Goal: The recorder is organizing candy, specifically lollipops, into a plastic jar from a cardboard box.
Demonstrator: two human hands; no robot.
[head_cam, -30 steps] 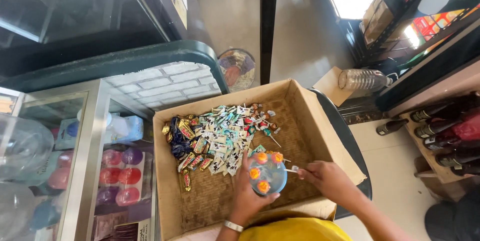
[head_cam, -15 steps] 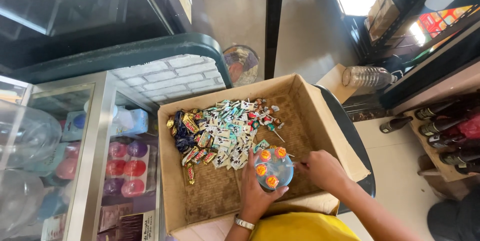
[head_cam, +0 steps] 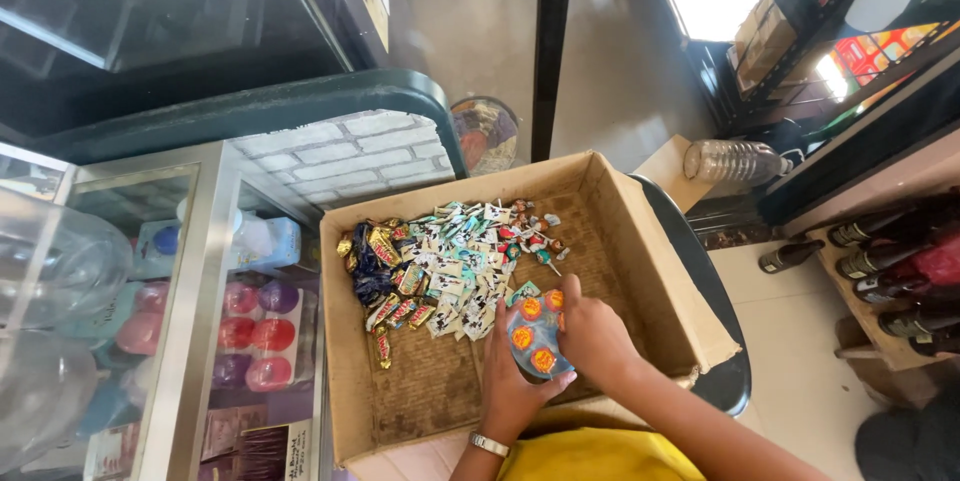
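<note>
Both hands meet over the open brown cardboard box point(head_cam: 640, 271), near its front wall. The left hand point(head_cam: 510, 381), with a pale band at the wrist, grasps a small clear blue plastic packet with round orange discs point(head_cam: 533, 336) from below, thumb curled up against its lower edge. The right hand point(head_cam: 595, 336) closes on the same packet from the right side, its fingers hidden behind the plastic, so how far they wrap around cannot be told. At least 4 orange discs show through the packet. The packet is held just above the box floor, right beside the near edge of the heap of small wrapped sweets point(head_cam: 455, 266).

That heap lies in the back left part of the box: mostly white and pale green wrappers in the middle, gold and dark blue wrappers towards the left wall, and a few red and teal pieces at the right end. The rest of the box floor is bare brown board.

The box rests on a dark rounded seat point(head_cam: 715, 301). To the left stands a metal-framed glass display case point(head_cam: 190, 291) with pink, red and purple round containers inside. A clear plastic bottle point(head_cam: 735, 159) lies on its side behind the box, and dark glass bottles point(head_cam: 880, 261) lie in a row at the right.
</note>
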